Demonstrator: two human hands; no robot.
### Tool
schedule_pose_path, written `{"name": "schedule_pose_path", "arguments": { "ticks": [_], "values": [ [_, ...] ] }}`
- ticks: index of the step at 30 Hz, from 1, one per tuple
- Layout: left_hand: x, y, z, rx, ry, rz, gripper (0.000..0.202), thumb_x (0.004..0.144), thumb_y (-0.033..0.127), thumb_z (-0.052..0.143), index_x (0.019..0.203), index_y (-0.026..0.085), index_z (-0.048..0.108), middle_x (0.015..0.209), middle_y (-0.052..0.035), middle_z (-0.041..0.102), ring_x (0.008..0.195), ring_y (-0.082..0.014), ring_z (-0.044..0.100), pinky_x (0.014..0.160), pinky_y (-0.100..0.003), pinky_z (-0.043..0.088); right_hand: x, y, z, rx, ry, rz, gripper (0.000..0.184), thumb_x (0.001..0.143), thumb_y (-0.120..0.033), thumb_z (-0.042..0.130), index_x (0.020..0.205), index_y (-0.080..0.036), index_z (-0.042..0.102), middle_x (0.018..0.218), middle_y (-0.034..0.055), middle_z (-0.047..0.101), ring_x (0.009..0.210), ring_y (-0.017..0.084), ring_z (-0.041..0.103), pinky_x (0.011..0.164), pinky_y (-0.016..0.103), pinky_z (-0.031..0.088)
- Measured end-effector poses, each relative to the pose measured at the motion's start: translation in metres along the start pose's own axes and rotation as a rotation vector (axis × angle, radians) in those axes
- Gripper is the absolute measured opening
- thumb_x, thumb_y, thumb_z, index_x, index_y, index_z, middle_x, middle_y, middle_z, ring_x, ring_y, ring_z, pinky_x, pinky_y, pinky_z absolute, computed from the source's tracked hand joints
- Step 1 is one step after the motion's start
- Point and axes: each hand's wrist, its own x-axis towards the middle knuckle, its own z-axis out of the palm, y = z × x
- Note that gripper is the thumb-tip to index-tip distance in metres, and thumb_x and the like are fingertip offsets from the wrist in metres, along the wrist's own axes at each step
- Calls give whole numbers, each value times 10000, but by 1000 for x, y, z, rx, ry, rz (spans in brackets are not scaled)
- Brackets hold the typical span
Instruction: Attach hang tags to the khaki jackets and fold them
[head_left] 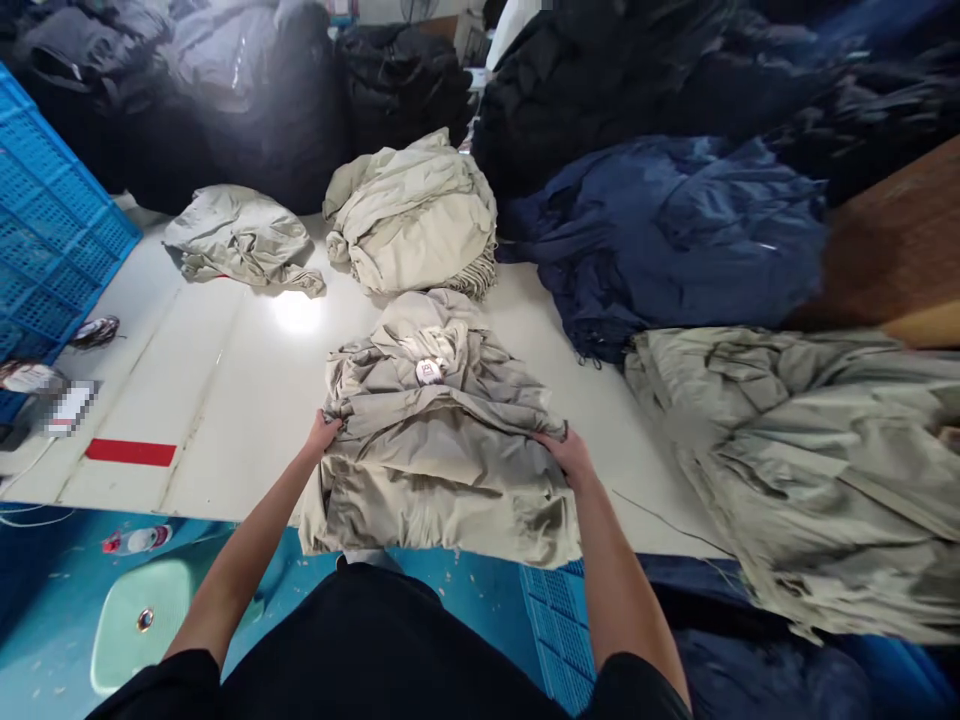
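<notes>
Free tabletop (244,400) left of garment (457,450), pile (427,220) blocking behind

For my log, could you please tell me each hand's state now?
Left hand: closed, holding the garment.
Right hand: closed, holding the same garment.

Bright glare on white tabletop (255,390)

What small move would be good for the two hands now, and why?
Perhaps the left hand and right hand should gently draw apart to straighten the beige cloth. They grip it at opposite sides, and it looks creased between them and bunched near the white label.
</notes>
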Motion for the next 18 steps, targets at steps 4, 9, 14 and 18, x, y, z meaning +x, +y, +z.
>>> {"name": "schedule_pose_path", "arguments": {
  "ticks": [4, 9, 14, 18],
  "values": [
    [-49, -12, -22, 18, -24, -46, 460, 637, 304, 716, 1039, 188, 525, 898, -49, 664, 898, -224, 650, 765, -312, 496, -54, 26, -13, 62, -82, -29, 464, 628, -432, 753, 1006, -171, 694, 922, 112, 740, 929, 311, 669, 788, 397, 542],
    [-77, 15, -40, 4, -109, -41, 537, 619, 382, 756, 1085, 183, 577, 917, -65, 704, 900, -248, 675, 765, -324, 514, -80, 22, -53, 31, -199, -101, 421, 624, -366, 731, 986, -151, 706, 980, 117, 754, 936, 289, 679, 846, 373, 532],
    [-66, 60, -29, -107, -162, 51, 555, 626, 410, 766, 1108, 179, 615, 997, -82, 726, 901, -239, 690, 760, -321, 541, -56, -9, -78, 77, -242, -180, 506, 636, -404, 740, 1071, -151, 694, 1083, 114, 741, 993, 286, 665, 907, 394, 515],
    [-29, 109, 10, -118, -108, 116, 512, 619, 391, 793, 1053, 173, 632, 906, -88, 726, 778, -223, 693, 683, -328, 562, -16, -62, -65, 178, -230, -222, 445, 660, -355, 723, 1061, -163, 701, 1067, 98, 746, 989, 274, 667, 916, 390, 516]
  ]
}}
